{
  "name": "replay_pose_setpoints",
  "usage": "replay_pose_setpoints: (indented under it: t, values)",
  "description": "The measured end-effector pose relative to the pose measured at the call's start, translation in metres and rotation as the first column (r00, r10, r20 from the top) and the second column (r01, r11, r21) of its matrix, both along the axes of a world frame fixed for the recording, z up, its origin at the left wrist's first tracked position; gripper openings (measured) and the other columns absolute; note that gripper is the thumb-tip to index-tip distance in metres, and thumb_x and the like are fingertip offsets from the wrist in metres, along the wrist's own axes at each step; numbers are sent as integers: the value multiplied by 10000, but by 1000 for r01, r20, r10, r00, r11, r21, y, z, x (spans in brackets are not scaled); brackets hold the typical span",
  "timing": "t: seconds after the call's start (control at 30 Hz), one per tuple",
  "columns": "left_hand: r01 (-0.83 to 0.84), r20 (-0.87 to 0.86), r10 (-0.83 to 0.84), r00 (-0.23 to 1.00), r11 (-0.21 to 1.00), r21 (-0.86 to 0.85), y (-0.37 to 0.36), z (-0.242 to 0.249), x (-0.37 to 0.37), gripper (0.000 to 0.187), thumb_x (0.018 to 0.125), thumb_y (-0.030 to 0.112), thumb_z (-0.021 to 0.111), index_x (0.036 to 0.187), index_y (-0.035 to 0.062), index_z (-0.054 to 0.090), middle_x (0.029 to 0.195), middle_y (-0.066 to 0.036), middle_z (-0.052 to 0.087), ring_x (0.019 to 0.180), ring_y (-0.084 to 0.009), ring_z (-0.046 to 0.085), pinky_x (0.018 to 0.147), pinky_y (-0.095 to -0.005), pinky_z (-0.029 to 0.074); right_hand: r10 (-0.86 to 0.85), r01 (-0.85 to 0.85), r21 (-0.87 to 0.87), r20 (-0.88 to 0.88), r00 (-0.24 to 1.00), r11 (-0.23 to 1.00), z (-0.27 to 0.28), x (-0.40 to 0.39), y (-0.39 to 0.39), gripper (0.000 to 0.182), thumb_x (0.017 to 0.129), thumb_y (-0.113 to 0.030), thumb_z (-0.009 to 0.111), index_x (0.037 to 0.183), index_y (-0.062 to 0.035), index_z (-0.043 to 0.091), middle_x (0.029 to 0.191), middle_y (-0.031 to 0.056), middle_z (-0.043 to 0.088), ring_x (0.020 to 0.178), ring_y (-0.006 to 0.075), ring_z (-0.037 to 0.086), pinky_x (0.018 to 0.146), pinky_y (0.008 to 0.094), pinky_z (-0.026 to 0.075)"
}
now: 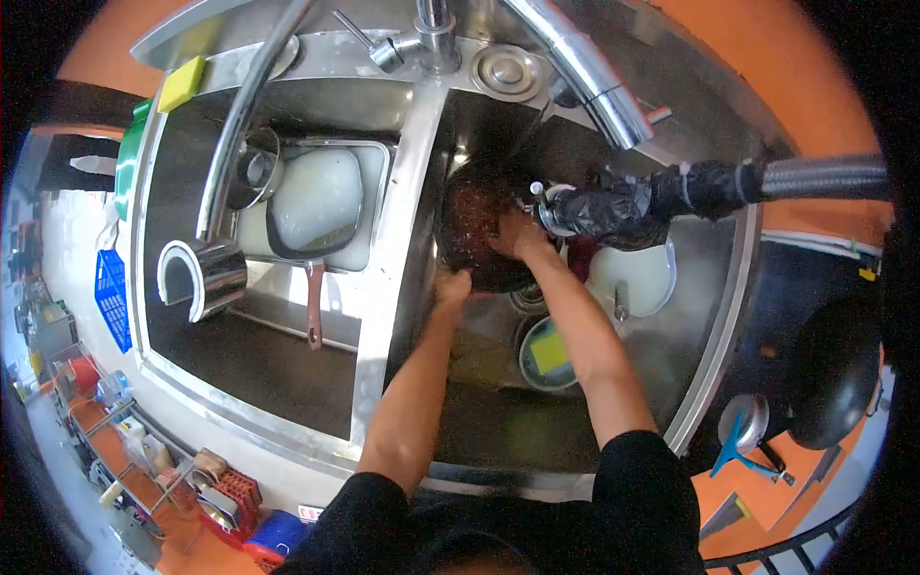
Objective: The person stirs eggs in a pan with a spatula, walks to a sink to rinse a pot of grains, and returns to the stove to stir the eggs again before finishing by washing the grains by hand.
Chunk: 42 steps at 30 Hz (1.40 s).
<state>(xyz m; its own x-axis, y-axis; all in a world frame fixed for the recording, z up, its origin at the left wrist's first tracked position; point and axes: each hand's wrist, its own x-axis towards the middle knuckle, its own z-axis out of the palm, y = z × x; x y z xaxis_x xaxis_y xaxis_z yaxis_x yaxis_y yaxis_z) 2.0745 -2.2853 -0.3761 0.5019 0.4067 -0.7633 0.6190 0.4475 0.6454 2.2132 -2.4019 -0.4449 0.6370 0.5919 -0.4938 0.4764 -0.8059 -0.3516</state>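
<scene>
In the right basin of a steel sink (pixel 372 331) sits a dark, round pan (pixel 470 216), its inside brownish and wet-looking. My left hand (pixel 453 286) is closed on the pan's near edge, thumb showing. Over the pan's right side, my right hand (pixel 518 236) reaches in with fingers curled down; whatever they hold, if anything, is hidden in the dark. A spray nozzle (pixel 556 209) with a tape-wrapped hose comes in from the right, close beside my right hand. Below the pan, a round container (pixel 537 379) holds a yellow-green sponge (pixel 550 353).
A white-bottomed dish (pixel 642 278) lies at the right basin's right side. The left basin holds a tray (pixel 383 163) and a saucepan (pixel 316 196) of whitish liquid with a brown handle. Chrome faucets (pixel 599 86) overhang both basins. A yellow sponge (pixel 182 84) rests on the back-left rim.
</scene>
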Motion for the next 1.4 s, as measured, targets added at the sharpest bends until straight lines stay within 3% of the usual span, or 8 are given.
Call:
replay_pose_setpoints:
  t: [0.3,0.4,0.47,0.57,0.67,0.8,0.97,1.4]
  values:
    - [-59,142,76,987,991,-120,-7,17,-20,690,816,76,510,1413,178,179,1225,-152,482,954,-300,572,649,-417,541,-185,76,282,381,906,956,98,-47,-18,575,801,-258,601,1298,-43,408,1221,214,469,1079,414,472,924,466,387]
    - [169,138,-183,973,980,106,5,-75,-58,711,810,82,503,1415,154,137,1190,-142,491,894,-282,570,593,-421,524,-262,15,415,548,794,910,130,-71,-32,600,719,-142,658,1264,-29,435,1189,197,470,1019,363,493,889,448,402]
    - [83,52,-82,995,996,-34,0,19,-55,688,795,21,472,1406,132,175,1230,-144,473,991,-291,547,681,-407,529,-426,350,260,692,583,900,178,-95,-31,570,692,-102,669,1219,-19,471,1107,185,518,1037,325,487,888,414,404]
    - [-1,-25,-3,1000,983,-182,-5,141,-61,668,779,-60,429,1393,94,219,1257,-139,469,1103,-284,511,800,-376,517,-672,529,416,489,556,740,165,-122,-56,544,696,-46,630,1210,9,463,1065,219,537,1009,354,507,886,429,404]
    - [121,159,-100,982,984,-128,6,133,-107,656,782,-88,410,1389,85,232,1224,-125,498,1083,-252,514,815,-350,509,-846,690,555,50,530,465,176,-155,-82,357,702,-4,598,1047,28,509,954,215,558,927,383,544,851,422,406]
    - [310,452,-238,860,947,-90,28,174,-139,641,787,-104,391,1379,106,267,1165,-113,533,971,-215,557,641,-331,570,-878,669,608,104,467,428,244,-218,-76,265,724,14,584,980,19,513,863,149,563,833,270,553,766,352,421]
    - [363,314,-306,899,921,-140,57,254,-180,620,786,-65,436,1373,75,296,1155,-132,543,952,-224,575,720,-319,542,-875,579,697,147,461,422,301,-279,-61,220,754,64,546,967,27,505,828,64,560,763,131,533,729,265,424]
    - [395,365,-489,793,867,303,169,279,-264,545,759,-43,471,1295,42,420,1147,-138,579,1036,-230,562,922,-320,409,-828,582,751,-84,555,314,303,-374,28,348,713,-39,650,1019,21,493,898,153,553,817,246,554,749,346,444]
